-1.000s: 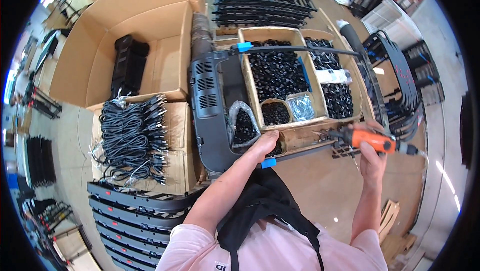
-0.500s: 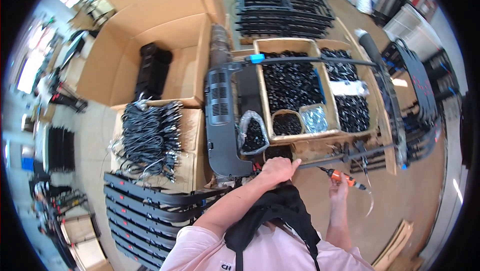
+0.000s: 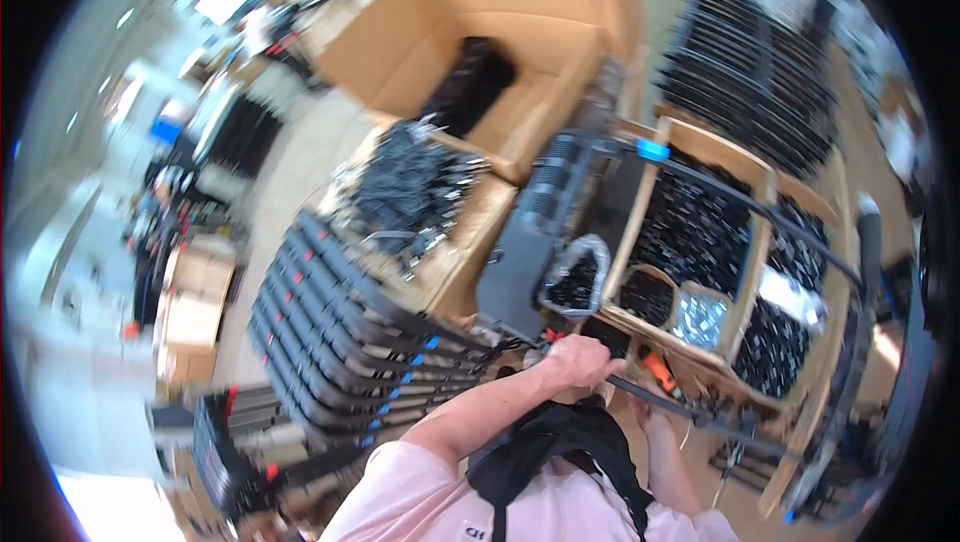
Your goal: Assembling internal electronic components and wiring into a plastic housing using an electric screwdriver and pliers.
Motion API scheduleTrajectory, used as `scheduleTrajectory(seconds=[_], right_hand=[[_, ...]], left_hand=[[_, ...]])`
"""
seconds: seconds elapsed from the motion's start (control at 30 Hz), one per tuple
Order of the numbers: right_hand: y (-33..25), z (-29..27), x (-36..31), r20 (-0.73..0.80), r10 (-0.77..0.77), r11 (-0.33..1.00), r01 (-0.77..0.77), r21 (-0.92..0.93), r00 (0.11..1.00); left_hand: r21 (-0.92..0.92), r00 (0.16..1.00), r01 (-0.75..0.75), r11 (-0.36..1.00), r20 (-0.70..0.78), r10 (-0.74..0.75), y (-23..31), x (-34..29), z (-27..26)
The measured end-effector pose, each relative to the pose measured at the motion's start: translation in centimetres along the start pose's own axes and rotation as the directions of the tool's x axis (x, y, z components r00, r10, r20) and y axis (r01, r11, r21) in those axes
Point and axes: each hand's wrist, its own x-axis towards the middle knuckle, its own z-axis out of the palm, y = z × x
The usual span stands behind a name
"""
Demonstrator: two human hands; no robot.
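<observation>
A large dark grey rectangular frame [image 3: 508, 287], with a broad vented side and thin bars, lies across the wooden bins. My left hand [image 3: 582, 360] is closed around its near edge, where the broad side meets the thin near bar. An orange and black electric screwdriver [image 3: 658, 370] shows just beyond that bar. Close by, my right hand [image 3: 648, 410] is below the bar, blurred and partly hidden; whether its fingers touch the screwdriver I cannot tell. A clear bag of small black parts [image 3: 577, 280] sits inside the frame.
Wooden bins [image 3: 757, 277] hold many small black pieces. To the left are bundled black cables [image 3: 410, 187], an open cardboard box [image 3: 390, 62] with a black part inside, and stacked curved black frames [image 3: 330, 327]. More black frames [image 3: 745, 72] are piled at the far right.
The view has swung left, so the scene appears tilted and shifted right. My right hand has come nearer to my left hand. The screwdriver now appears beyond the near bar.
</observation>
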Motion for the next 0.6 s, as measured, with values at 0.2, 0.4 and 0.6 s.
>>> scheduleTrajectory(seconds=[0.2, 0.4, 0.6], right_hand=[[-11.6, 10.4, -21.3, 0.213, 0.257, 0.158, 0.176, -0.972, 0.943], [-31.0, 17.4, -15.1, 0.579, -0.247, -0.007, 0.596, -0.803, 0.777], [-48.3, 21.5, 4.8, 0.724, -0.537, -0.723, 0.206, -0.659, 0.433]], left_hand=[[-0.073, 0.993, 0.064, 0.995, -0.097, -0.071, 0.4, -0.5, 1.0], [-0.120, 0.950, 0.065, 0.991, -0.295, -0.098, 0.4, -1.2, 2.5], [-0.143, 0.336, -0.339, 0.930, -0.942, -0.022, 1.4, -0.6, 5.9]])
